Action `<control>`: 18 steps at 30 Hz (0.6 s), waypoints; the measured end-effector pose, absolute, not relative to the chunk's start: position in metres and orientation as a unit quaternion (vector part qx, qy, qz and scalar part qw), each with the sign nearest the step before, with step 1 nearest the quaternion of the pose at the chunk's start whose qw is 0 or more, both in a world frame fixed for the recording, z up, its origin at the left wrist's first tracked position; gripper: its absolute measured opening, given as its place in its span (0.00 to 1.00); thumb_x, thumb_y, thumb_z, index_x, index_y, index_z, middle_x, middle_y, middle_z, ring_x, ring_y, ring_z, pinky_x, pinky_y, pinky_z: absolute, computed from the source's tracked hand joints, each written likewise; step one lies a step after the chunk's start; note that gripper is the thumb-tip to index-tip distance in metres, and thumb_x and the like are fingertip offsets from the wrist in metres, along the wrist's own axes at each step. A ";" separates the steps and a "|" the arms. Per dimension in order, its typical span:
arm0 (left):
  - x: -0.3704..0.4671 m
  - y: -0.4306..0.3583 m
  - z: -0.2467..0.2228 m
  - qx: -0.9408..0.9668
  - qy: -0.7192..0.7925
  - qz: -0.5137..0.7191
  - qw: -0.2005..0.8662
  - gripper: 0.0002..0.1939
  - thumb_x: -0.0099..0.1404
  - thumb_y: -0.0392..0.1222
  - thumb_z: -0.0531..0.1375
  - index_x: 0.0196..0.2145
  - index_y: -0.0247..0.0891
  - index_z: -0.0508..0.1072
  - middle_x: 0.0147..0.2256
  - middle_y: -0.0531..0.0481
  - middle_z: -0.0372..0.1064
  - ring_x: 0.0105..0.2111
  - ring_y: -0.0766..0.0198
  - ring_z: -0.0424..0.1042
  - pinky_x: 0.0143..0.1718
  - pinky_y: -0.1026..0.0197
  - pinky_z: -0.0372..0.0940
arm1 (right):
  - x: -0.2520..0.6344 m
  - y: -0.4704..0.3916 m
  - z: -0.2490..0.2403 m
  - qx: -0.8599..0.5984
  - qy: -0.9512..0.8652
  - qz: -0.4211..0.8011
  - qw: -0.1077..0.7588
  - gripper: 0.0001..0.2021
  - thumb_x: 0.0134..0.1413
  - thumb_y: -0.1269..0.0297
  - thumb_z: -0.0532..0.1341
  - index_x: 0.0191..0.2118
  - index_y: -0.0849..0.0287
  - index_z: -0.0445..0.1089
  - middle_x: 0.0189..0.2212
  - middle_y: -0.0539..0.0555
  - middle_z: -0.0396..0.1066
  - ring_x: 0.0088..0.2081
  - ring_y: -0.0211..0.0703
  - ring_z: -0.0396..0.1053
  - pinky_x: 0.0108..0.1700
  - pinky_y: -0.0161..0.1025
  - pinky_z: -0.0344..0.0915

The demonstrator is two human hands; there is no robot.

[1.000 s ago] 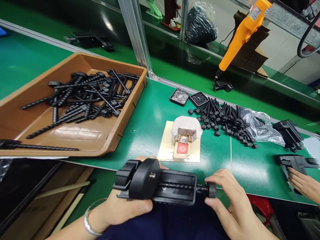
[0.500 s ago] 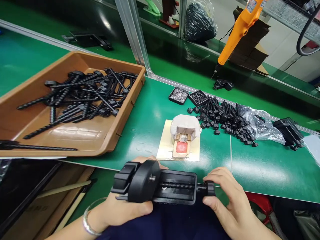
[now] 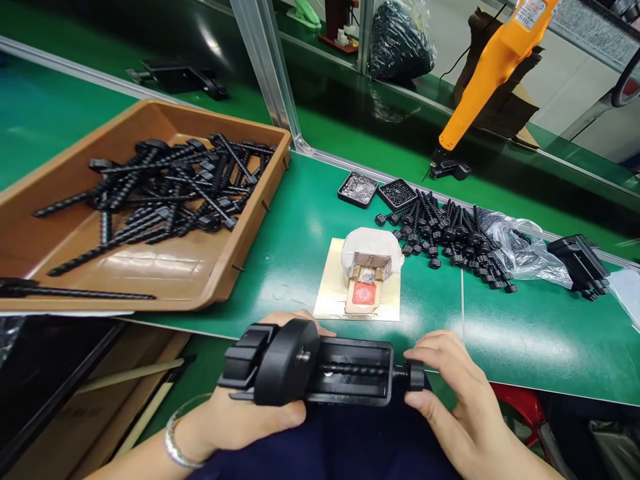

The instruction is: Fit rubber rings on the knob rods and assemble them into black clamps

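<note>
My left hand (image 3: 250,420) is wrapped round a black plastic clamp-like holder (image 3: 287,363) from below and behind, its thumb along the near side. The holder has a rounded jaw on the left and an open rectangular channel. Along that channel runs a black coarse-threaded screw (image 3: 357,369), which comes out at the right end. Its black knob (image 3: 415,375) sits between the thumb and fingertips of my right hand (image 3: 457,393), which is closed in a pinch. My left palm is mostly hidden behind the holder.
A brown tray (image 3: 220,283) of long threaded rods stands left. Beyond my hands sits a white-and-tan fixture (image 3: 370,257). Small trays of metal parts (image 3: 357,189), a pile of knobbed screws (image 3: 445,230) and a plastic bag (image 3: 525,247) lie behind. An orange electric screwdriver (image 3: 493,73) hangs upper right.
The knob sits slightly closer to the holder's right end, and my right fingertips have shifted a little left with it. The hanging screwdriver has swung slightly right and down.
</note>
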State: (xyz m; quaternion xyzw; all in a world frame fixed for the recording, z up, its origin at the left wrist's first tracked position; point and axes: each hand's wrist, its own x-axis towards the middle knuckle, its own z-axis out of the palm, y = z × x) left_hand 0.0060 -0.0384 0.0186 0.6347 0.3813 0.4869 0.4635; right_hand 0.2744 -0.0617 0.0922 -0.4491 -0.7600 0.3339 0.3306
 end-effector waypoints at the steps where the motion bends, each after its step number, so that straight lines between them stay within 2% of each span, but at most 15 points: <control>1: 0.006 -0.038 0.021 0.639 0.380 0.485 0.461 0.24 0.56 0.60 0.66 0.47 0.47 0.73 0.38 0.46 0.73 0.39 0.50 0.73 0.39 0.52 0.72 | 0.274 -0.062 0.092 -0.449 -0.760 0.324 0.339 0.08 0.67 0.62 0.56 0.48 0.55 0.66 0.41 0.56 0.69 0.44 0.45 0.69 0.44 0.40 0.70; 4: 0.005 -0.036 0.027 0.653 0.374 0.479 0.451 0.24 0.57 0.62 0.65 0.47 0.49 0.72 0.38 0.47 0.73 0.38 0.51 0.73 0.39 0.53 0.72 | 0.274 -0.063 0.092 -0.460 -0.758 0.321 0.332 0.15 0.64 0.56 0.60 0.52 0.54 0.64 0.44 0.57 0.68 0.47 0.47 0.68 0.47 0.41 0.69; 5: 0.005 -0.036 0.028 0.657 0.375 0.472 0.452 0.24 0.57 0.62 0.65 0.47 0.49 0.72 0.38 0.47 0.73 0.39 0.51 0.73 0.40 0.53 0.72 | 0.274 -0.064 0.091 -0.461 -0.758 0.329 0.323 0.14 0.64 0.55 0.60 0.51 0.54 0.65 0.43 0.57 0.69 0.45 0.46 0.68 0.46 0.41 0.69; 7: 0.003 -0.035 0.029 0.662 0.372 0.462 0.458 0.24 0.57 0.61 0.65 0.48 0.50 0.71 0.39 0.47 0.73 0.40 0.51 0.73 0.41 0.53 0.72 | 0.273 -0.064 0.091 -0.453 -0.759 0.339 0.322 0.08 0.67 0.60 0.56 0.48 0.55 0.66 0.40 0.55 0.69 0.43 0.44 0.68 0.45 0.39 0.69; 9: 0.001 -0.035 0.028 0.668 0.364 0.454 0.463 0.25 0.57 0.60 0.66 0.49 0.50 0.70 0.40 0.47 0.73 0.40 0.51 0.73 0.42 0.53 0.72 | 0.273 -0.064 0.090 -0.456 -0.756 0.330 0.334 0.09 0.67 0.63 0.56 0.50 0.55 0.64 0.44 0.57 0.67 0.47 0.45 0.68 0.48 0.40 0.68; 12: 0.000 -0.035 0.026 0.673 0.360 0.447 0.466 0.25 0.57 0.58 0.66 0.50 0.49 0.70 0.42 0.47 0.73 0.42 0.50 0.72 0.43 0.52 0.71 | 0.271 -0.063 0.090 -0.457 -0.755 0.336 0.330 0.13 0.64 0.59 0.60 0.51 0.54 0.64 0.44 0.56 0.68 0.47 0.45 0.67 0.48 0.39 0.68; 14: 0.000 -0.035 0.026 0.674 0.356 0.452 0.464 0.25 0.58 0.58 0.66 0.50 0.49 0.69 0.41 0.47 0.73 0.41 0.51 0.72 0.43 0.51 0.71 | 0.270 -0.062 0.089 -0.446 -0.757 0.339 0.337 0.08 0.66 0.61 0.57 0.48 0.55 0.65 0.40 0.55 0.68 0.44 0.44 0.68 0.46 0.38 0.68; 16: 0.001 -0.035 0.027 0.674 0.350 0.458 0.462 0.25 0.58 0.59 0.65 0.49 0.49 0.70 0.40 0.47 0.74 0.40 0.51 0.72 0.42 0.52 0.71 | 0.270 -0.062 0.090 -0.451 -0.755 0.322 0.351 0.08 0.66 0.62 0.57 0.48 0.55 0.65 0.42 0.56 0.68 0.46 0.44 0.68 0.47 0.39 0.68; 18: 0.001 -0.035 0.028 0.673 0.354 0.454 0.464 0.25 0.58 0.60 0.65 0.49 0.49 0.70 0.41 0.47 0.73 0.41 0.51 0.72 0.42 0.51 0.71 | 0.270 -0.062 0.090 -0.459 -0.751 0.324 0.346 0.11 0.65 0.58 0.58 0.49 0.55 0.64 0.44 0.57 0.68 0.47 0.46 0.68 0.47 0.40 0.69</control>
